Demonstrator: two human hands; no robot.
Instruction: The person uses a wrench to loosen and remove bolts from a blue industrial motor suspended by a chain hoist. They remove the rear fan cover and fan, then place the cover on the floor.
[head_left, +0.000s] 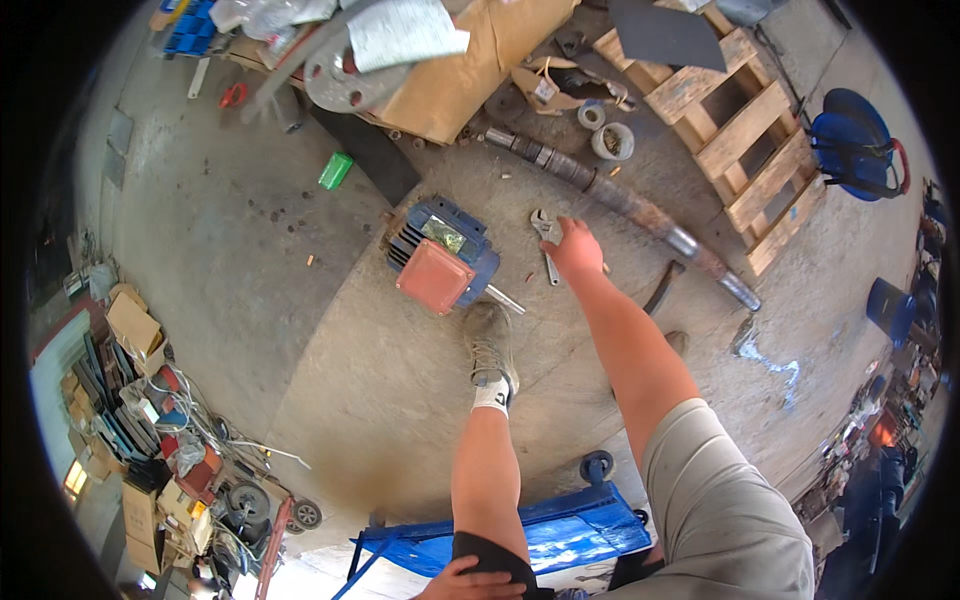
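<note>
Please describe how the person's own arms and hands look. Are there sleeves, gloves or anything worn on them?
Both hands are bare: no gloves, rings or watch can be seen. The right hand is at the end of a long bare forearm; a loose, light grey-beige short sleeve covers the upper arm. The left hand shows only partly at the lower edge, also without a glove; its sleeve is out of view.

Head-worn fisheye looks steeply down at the floor (300,330), probably from standing height.
</note>
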